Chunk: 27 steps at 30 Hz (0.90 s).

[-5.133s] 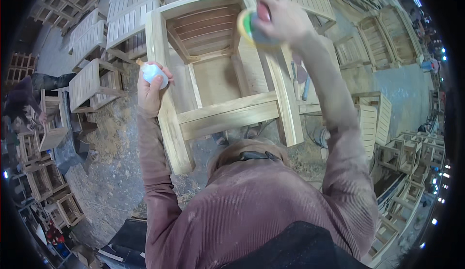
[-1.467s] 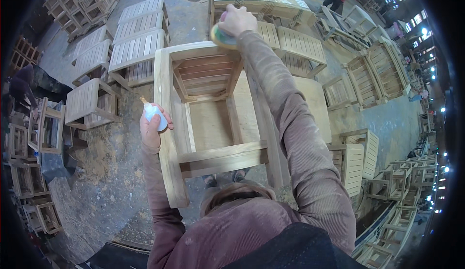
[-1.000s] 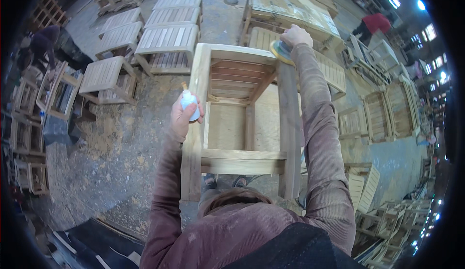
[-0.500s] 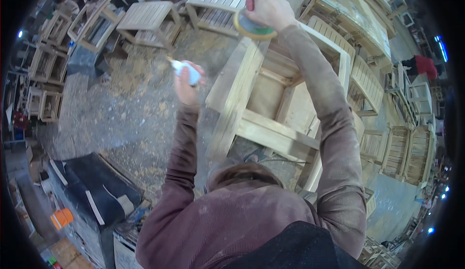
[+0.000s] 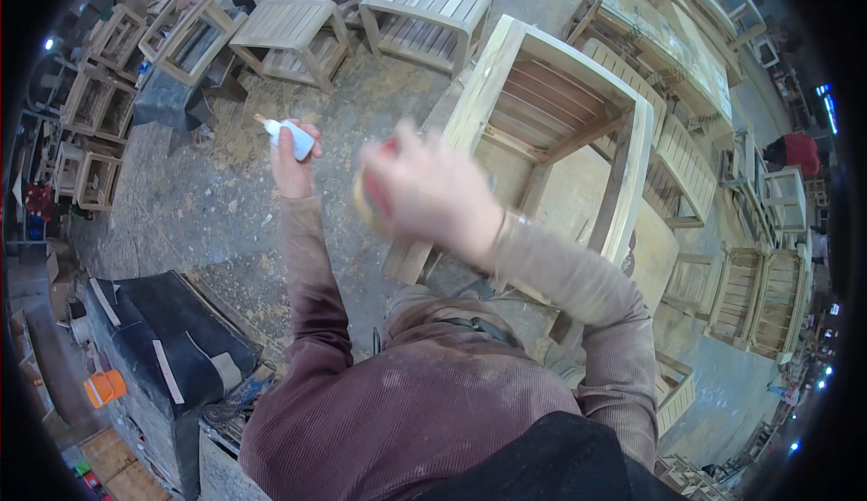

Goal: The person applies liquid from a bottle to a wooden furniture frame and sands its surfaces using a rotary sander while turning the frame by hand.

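Observation:
My left hand (image 5: 293,169) is wrapped round a small white squeeze bottle (image 5: 294,143), its tan pointed nozzle tilted up to the left. Smeared by motion, my right hand (image 5: 432,190) grips a round, yellow-edged tool with a red grip (image 5: 377,185); its exact kind is hard to make out. To the right of that hand, partly behind my right forearm, stands a pale wooden furniture frame (image 5: 585,66). Inside it show brown slats and plywood panels. Both hands are apart from the far part of the frame; the lower left part is partly hidden.
Slatted wooden stools (image 5: 287,27) stand in a row at the back. Several more slatted pieces (image 5: 691,162) line the right, beside a long wooden bench (image 5: 664,36). A dark-covered cabinet (image 5: 172,338) and an orange bucket (image 5: 106,388) are at the lower left. Another person (image 5: 795,154) is far right.
My right hand has swung from the frame's far end down and left, bringing the round tool nearer me. My left hand has moved left with the bottle.

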Each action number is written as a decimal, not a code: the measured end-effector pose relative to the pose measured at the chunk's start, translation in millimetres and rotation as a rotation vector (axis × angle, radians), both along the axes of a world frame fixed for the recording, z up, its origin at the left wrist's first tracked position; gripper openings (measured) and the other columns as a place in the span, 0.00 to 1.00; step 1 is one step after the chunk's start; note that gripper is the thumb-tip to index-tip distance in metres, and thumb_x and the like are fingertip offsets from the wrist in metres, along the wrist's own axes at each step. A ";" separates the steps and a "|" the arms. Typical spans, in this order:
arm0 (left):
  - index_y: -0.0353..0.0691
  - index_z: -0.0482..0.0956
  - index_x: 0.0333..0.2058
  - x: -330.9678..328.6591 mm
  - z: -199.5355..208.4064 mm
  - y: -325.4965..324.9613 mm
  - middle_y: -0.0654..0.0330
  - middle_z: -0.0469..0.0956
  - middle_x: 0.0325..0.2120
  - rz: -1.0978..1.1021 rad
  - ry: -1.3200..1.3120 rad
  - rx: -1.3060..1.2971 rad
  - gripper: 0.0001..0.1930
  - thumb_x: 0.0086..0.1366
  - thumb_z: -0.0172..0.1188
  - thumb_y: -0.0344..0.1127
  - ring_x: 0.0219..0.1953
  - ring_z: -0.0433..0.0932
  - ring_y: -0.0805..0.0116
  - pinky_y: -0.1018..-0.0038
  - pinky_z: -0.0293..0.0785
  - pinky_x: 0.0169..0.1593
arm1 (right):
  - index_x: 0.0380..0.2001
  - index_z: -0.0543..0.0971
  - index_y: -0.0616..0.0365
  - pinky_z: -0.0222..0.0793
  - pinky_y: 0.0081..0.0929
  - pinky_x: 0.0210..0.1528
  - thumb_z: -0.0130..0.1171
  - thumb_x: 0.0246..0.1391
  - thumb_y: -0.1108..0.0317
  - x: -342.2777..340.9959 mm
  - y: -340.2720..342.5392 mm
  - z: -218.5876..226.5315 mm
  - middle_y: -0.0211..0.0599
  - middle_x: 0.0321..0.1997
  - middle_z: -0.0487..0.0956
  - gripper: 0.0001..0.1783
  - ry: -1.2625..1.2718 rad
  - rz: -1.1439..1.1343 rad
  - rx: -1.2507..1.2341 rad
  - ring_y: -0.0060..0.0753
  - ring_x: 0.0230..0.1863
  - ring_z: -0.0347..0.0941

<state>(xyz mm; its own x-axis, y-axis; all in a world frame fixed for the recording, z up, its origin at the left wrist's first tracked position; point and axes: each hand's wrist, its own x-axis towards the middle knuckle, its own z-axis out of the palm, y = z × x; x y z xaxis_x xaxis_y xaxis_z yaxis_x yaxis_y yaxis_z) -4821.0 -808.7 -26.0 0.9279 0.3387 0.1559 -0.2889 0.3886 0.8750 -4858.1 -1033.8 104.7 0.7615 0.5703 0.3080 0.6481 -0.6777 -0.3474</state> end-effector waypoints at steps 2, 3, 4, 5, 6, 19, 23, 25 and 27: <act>0.37 0.64 0.43 -7.9 -8.8 -3.0 0.53 0.74 0.30 -0.012 0.006 0.035 0.17 0.68 0.45 0.46 0.23 0.69 0.71 0.77 0.67 0.28 | 0.34 0.73 0.51 0.71 0.45 0.27 0.55 0.42 0.63 48.7 -7.0 1.4 0.51 0.34 0.73 0.12 0.004 -0.182 -0.035 0.53 0.29 0.75; 0.37 0.63 0.44 -12.9 -14.3 -4.4 0.53 0.74 0.31 -0.028 0.014 0.092 0.16 0.69 0.44 0.45 0.25 0.70 0.70 0.77 0.68 0.29 | 0.33 0.73 0.51 0.72 0.46 0.28 0.54 0.43 0.62 79.5 -11.7 -2.9 0.53 0.35 0.73 0.12 -0.014 -0.254 -0.062 0.55 0.31 0.75; 0.38 0.63 0.45 -13.2 -15.9 -12.7 0.52 0.74 0.32 -0.060 0.017 0.140 0.16 0.69 0.42 0.44 0.26 0.71 0.70 0.77 0.68 0.30 | 0.32 0.73 0.50 0.72 0.46 0.30 0.53 0.44 0.61 108.8 -24.9 -4.4 0.54 0.35 0.73 0.11 -0.039 -0.343 -0.098 0.57 0.32 0.75; 0.38 0.63 0.45 -11.9 -14.0 -24.6 0.52 0.74 0.32 -0.068 0.012 0.134 0.16 0.69 0.42 0.44 0.26 0.71 0.70 0.77 0.68 0.30 | 0.31 0.73 0.50 0.72 0.46 0.31 0.52 0.44 0.61 135.6 -45.4 -2.4 0.54 0.34 0.74 0.10 -0.041 -0.355 -0.116 0.57 0.32 0.75; 0.37 0.61 0.46 -10.9 -10.4 -34.7 0.52 0.74 0.32 -0.131 0.033 0.191 0.17 0.69 0.43 0.45 0.26 0.71 0.71 0.77 0.69 0.30 | 0.31 0.73 0.50 0.72 0.46 0.31 0.52 0.45 0.60 150.1 -58.6 0.1 0.54 0.33 0.74 0.10 -0.043 -0.358 -0.130 0.57 0.32 0.74; 0.39 0.60 0.44 20.8 -18.3 12.9 0.53 0.76 0.33 0.062 0.032 0.128 0.18 0.68 0.45 0.48 0.24 0.73 0.72 0.75 0.70 0.30 | 0.36 0.73 0.50 0.71 0.42 0.26 0.57 0.41 0.60 -41.5 24.5 1.0 0.44 0.33 0.71 0.15 -0.029 0.015 -0.063 0.48 0.28 0.73; 0.39 0.60 0.45 7.2 -21.2 17.0 0.53 0.76 0.34 0.054 0.068 0.139 0.18 0.68 0.45 0.48 0.25 0.73 0.72 0.75 0.71 0.30 | 0.36 0.72 0.50 0.71 0.39 0.24 0.58 0.41 0.60 -26.5 4.6 2.5 0.45 0.34 0.70 0.16 0.027 0.041 -0.019 0.48 0.29 0.73; 0.39 0.59 0.46 3.6 -27.0 8.8 0.53 0.76 0.34 -0.024 0.062 0.128 0.18 0.68 0.44 0.47 0.26 0.73 0.72 0.75 0.72 0.32 | 0.37 0.72 0.50 0.71 0.39 0.24 0.58 0.41 0.61 2.1 -5.7 0.4 0.45 0.34 0.70 0.17 -0.037 -0.067 0.000 0.49 0.30 0.73; 0.39 0.59 0.47 -1.3 -23.8 -9.7 0.53 0.75 0.34 -0.109 0.061 0.135 0.18 0.69 0.44 0.47 0.26 0.74 0.71 0.75 0.72 0.32 | 0.33 0.71 0.53 0.72 0.40 0.26 0.56 0.42 0.63 16.2 -20.7 7.6 0.48 0.31 0.70 0.12 -0.017 -0.175 -0.103 0.51 0.28 0.73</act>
